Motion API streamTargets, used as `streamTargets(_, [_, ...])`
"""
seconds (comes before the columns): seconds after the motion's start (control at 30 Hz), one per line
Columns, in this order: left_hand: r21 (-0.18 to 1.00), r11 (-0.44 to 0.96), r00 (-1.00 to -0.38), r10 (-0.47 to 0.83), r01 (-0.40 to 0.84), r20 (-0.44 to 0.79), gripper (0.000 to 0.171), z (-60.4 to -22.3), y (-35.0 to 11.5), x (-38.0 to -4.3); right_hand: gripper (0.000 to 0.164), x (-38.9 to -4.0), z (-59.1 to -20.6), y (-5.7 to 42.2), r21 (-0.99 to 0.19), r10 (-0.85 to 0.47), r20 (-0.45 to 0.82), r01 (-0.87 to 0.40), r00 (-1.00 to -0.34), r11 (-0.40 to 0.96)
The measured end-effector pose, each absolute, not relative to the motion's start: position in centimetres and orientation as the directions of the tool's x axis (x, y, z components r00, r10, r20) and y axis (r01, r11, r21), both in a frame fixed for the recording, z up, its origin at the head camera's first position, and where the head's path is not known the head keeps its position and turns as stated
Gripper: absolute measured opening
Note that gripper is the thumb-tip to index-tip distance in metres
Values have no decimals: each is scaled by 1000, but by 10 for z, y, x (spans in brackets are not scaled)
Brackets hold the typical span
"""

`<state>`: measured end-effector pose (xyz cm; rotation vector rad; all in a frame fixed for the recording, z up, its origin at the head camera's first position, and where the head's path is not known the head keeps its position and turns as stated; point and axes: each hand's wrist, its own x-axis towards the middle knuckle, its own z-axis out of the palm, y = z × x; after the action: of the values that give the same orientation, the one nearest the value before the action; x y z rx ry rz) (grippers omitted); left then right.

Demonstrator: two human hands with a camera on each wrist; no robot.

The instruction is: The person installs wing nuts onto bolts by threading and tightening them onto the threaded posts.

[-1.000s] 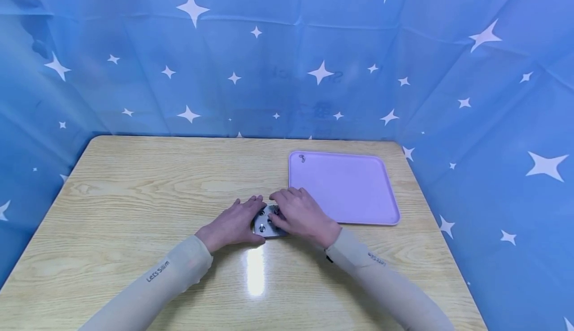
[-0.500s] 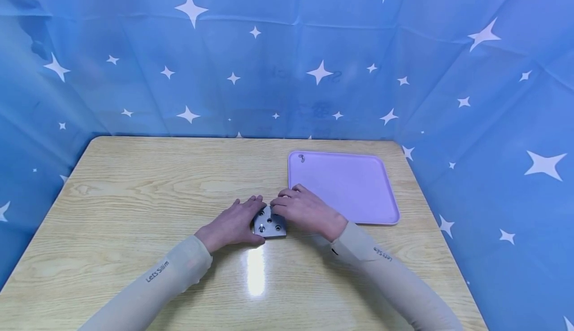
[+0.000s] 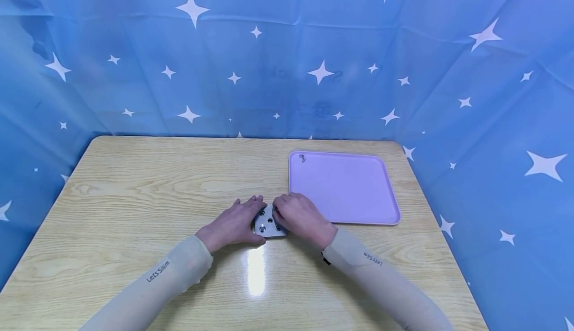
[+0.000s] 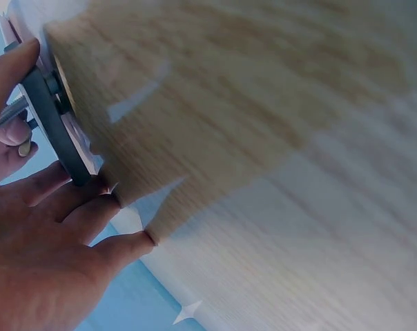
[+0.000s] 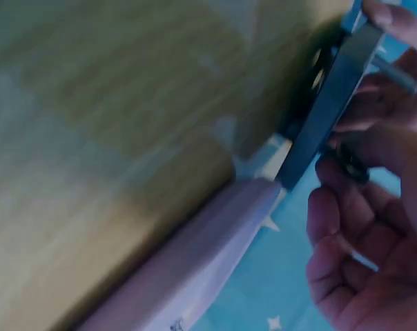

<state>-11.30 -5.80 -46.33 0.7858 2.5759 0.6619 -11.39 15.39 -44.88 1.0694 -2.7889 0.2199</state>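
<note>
A small grey metal plate (image 3: 270, 229) with several holes stands slightly above the table on dark feet. A metal pin (image 3: 262, 228) rises from its near left part. My left hand (image 3: 230, 225) holds the plate's left side, thumb at the near edge and fingers at the far edge. My right hand (image 3: 302, 219) is over the plate's right side. In the right wrist view, its thumb and forefinger pinch a small dark ring-like piece (image 5: 352, 165) against the plate's face. The piece's exact kind is hard to tell; the fingers hide it in the head view.
A purple tray (image 3: 347, 191) lies right of the plate, close behind my right hand. Small curved metal bits (image 3: 302, 158) sit in its far left corner. The wooden table (image 3: 157, 181) ends at a blue star-patterned curtain (image 3: 269, 62).
The right hand drew back off the plate's near right part, showing its holes, then came back over the right side with fingers curled tighter. The left hand and plate stayed put.
</note>
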Motion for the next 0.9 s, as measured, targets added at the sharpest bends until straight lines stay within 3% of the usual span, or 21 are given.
streamTargets(0.1, [528,734,-778,596,427,-199,92,-463,-57,-113,13,-112,-449,154,-126,-610,188,-635,-769,762])
streamTargets(0.2, [533,727,-776,601,433,-190,92,-463,-57,-113,23,-112,-443,157,-74,-633,166,-649,-756,757])
streamTargets(0.3, [536,726,-774,603,432,-194,93,-464,-57,-113,33,-116,-433,164,0,-718,102,-722,-689,692])
streamTargets(0.43, [534,729,-772,602,428,-203,94,-464,-58,-114,36,-121,-421,172,49,-821,-14,-821,-570,569])
streamTargets(0.53, [529,731,-769,604,431,-208,93,-463,-59,-114,37,-123,-419,175,80,-849,-55,-850,-525,521])
streamTargets(0.67, [526,730,-767,607,435,-208,93,-462,-59,-114,31,-124,-423,176,104,-855,-27,-852,-518,513])
streamTargets(0.9, [521,735,-770,603,435,-209,93,-461,-58,-113,7,-123,-437,169,169,-825,111,-808,-554,565])
